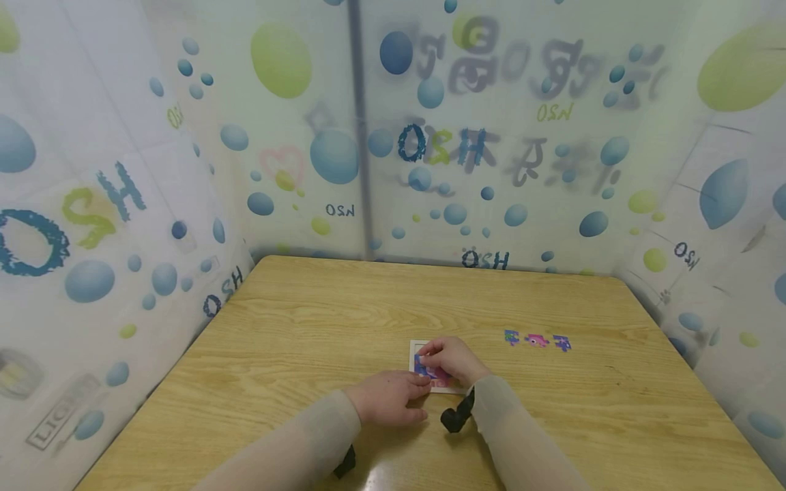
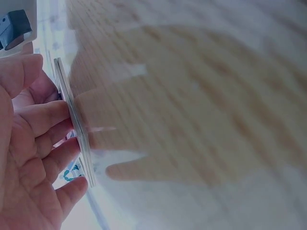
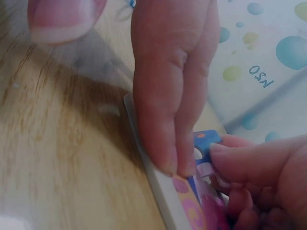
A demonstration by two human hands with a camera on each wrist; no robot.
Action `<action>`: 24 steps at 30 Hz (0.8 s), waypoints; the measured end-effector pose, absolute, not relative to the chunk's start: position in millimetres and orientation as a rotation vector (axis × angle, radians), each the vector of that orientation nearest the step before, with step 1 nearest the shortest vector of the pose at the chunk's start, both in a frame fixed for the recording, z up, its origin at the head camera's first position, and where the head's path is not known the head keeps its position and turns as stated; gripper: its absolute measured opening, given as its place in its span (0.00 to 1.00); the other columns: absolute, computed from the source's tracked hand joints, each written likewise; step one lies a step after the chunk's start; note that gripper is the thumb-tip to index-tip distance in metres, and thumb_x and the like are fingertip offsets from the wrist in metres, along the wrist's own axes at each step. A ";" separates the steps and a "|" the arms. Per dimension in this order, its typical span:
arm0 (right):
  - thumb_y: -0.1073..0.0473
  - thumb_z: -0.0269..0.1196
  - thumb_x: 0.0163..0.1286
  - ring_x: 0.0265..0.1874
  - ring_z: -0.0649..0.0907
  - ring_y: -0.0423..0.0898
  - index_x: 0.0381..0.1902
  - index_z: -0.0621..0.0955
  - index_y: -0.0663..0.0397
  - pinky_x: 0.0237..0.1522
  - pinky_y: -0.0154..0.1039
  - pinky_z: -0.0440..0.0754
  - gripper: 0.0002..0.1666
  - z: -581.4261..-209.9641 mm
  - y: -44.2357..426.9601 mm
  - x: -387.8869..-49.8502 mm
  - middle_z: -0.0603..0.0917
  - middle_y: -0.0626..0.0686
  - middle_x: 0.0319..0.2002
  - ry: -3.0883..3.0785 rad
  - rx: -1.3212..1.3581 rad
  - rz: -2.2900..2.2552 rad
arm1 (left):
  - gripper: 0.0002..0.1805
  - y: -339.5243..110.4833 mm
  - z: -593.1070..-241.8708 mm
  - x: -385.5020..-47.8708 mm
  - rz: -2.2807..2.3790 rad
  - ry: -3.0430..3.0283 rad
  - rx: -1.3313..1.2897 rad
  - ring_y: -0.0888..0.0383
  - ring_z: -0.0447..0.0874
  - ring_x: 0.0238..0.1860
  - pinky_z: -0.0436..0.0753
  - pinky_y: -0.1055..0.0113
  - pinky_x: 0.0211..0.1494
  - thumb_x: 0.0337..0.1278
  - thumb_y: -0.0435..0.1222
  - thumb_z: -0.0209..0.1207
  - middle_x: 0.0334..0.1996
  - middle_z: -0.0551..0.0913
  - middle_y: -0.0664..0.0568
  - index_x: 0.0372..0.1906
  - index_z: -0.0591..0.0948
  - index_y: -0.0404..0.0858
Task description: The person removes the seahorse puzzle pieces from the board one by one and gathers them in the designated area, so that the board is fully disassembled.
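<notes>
A small puzzle board with a white border (image 1: 420,344) lies on the table, showing blue and pink picture parts. My left hand (image 1: 393,399) rests fingers on its near left edge; in the left wrist view this hand (image 2: 33,148) touches the board's thin side (image 2: 79,127) with extended fingers. Over the board, my right hand (image 1: 457,360) holds thumb and fingertips together. The right wrist view shows the right hand (image 3: 268,167) pinching a blue puzzle piece (image 3: 207,138), beside left fingers (image 3: 160,86) pressing the border (image 3: 160,191). Whether the piece is seated cannot be told.
Three loose puzzle pieces lie in a row right of the board: a blue-green one (image 1: 512,337), a pink one with an eye (image 1: 537,341) and a purple-blue one (image 1: 561,343). Patterned curtains (image 1: 295,204) surround the far and side edges of the wooden table (image 1: 319,307).
</notes>
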State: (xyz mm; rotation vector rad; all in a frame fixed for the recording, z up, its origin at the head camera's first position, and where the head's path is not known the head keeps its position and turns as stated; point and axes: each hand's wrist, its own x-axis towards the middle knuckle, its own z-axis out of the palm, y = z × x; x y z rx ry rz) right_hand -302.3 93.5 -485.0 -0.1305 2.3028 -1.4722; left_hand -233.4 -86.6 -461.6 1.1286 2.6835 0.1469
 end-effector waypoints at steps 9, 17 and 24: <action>0.63 0.65 0.63 0.38 0.75 0.48 0.42 0.86 0.52 0.36 0.37 0.71 0.09 -484.5 95.4 -302.7 0.81 0.52 0.39 2.303 -0.152 -1.447 | 0.32 -86.6 -461.3 -232.8 0.153 2.682 1.122 0.57 0.64 0.68 0.63 0.66 0.70 0.66 0.54 0.50 0.68 0.67 0.54 0.68 0.70 0.41; 0.62 0.66 0.63 0.31 0.76 0.47 0.42 0.84 0.53 0.31 0.35 0.73 0.08 -485.3 98.4 -303.0 0.79 0.53 0.34 2.290 -0.173 -1.453 | 0.31 -87.0 -459.8 -232.5 0.168 2.670 1.129 0.58 0.64 0.69 0.62 0.66 0.70 0.67 0.54 0.50 0.68 0.68 0.54 0.68 0.71 0.41; 0.61 0.67 0.62 0.32 0.76 0.48 0.41 0.85 0.52 0.33 0.36 0.73 0.08 -482.8 99.0 -301.7 0.79 0.52 0.34 2.289 -0.158 -1.460 | 0.31 -87.4 -459.4 -232.6 0.182 2.662 1.122 0.58 0.63 0.69 0.62 0.66 0.70 0.67 0.54 0.49 0.69 0.67 0.54 0.68 0.70 0.41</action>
